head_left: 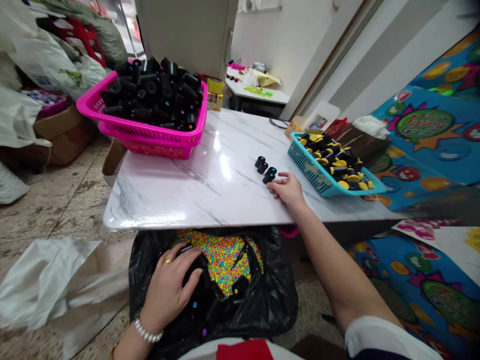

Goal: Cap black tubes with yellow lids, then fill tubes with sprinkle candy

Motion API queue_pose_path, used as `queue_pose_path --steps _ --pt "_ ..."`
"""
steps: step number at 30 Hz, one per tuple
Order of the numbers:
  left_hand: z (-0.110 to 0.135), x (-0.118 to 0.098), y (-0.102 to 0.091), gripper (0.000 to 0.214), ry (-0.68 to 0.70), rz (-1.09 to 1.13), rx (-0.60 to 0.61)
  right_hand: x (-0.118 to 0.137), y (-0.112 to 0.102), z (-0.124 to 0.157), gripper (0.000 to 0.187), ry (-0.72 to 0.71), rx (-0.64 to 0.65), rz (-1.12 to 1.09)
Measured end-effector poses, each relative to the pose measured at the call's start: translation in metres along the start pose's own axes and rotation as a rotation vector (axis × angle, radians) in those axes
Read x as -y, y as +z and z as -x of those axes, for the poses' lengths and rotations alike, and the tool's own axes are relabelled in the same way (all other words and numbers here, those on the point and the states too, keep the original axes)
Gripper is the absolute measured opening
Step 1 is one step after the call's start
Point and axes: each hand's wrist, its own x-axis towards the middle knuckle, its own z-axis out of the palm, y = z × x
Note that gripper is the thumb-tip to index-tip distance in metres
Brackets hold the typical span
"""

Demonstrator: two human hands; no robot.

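Observation:
My left hand [170, 282] is low over an opened black bag [279, 300]. Its fingers curl round a small black plastic container at the near side, though its palm side is hidden. More black containers [240, 287] with coloured dots lie in the bag, on top of many small multicoloured balls [225, 252]. On the white table, the thumb and index finger of my right hand [288, 191] close on the nearest black container [268, 178]. Several such containers [261, 164] stand together there with blue or purple dots on their ends.
A pink basket [150, 131] heaped with black containers stands at the table's left. A blue basket [322, 182] of black-and-yellow pieces stands at its right. The marble-patterned table [195, 185] has its front edge above the bag. Printed blue packaging [423, 130] borders the right.

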Motion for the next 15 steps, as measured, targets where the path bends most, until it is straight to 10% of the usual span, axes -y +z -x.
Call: queue_pose_path --steps 6,12,15 --pt "-0.001 -0.004 -0.006 0.036 -0.057 0.094 -0.011 0.025 0.004 0.074 0.028 -0.129 0.02 0.0" --pt "0.0 -0.002 -0.008 0.049 -0.068 0.258 -0.019 0.062 0.062 0.18 0.029 -0.541 0.772 0.143" --pt "0.002 -0.003 -0.009 0.055 -0.065 0.277 -0.009 0.068 0.087 0.193 0.039 -0.555 0.881 0.228"
